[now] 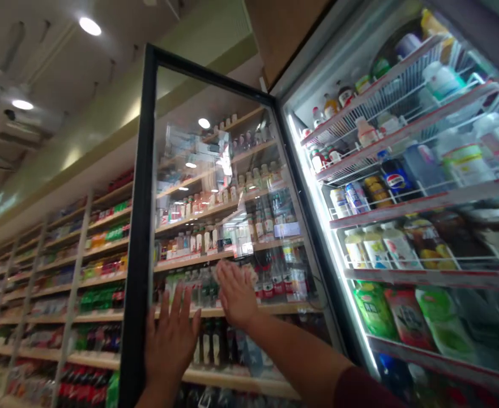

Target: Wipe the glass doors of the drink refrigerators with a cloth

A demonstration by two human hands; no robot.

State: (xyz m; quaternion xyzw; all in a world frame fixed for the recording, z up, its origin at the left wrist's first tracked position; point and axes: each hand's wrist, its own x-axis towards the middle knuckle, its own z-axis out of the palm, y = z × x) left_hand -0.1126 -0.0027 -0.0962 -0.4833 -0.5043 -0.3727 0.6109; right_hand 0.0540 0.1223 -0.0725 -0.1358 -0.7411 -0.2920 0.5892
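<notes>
A tall glass fridge door (pixel 215 170) with a black frame stands swung wide open in front of me. My left hand (pixel 170 340) lies flat on the glass near the frame's outer edge, fingers spread, holding nothing. My right hand (pixel 236 294) is flat against the glass further in, fingers stretched out, its arm in a dark red sleeve (pixel 359 391). To the right the lit fridge (pixel 402 198) shows wire shelves packed with bottles, cans and drink pouches.
Long shop shelves (pixel 83 272) full of bottled drinks run along the wall behind the door and off to the left. Round ceiling lights (pixel 90 25) shine above. A wooden panel (pixel 283 28) sits over the fridge.
</notes>
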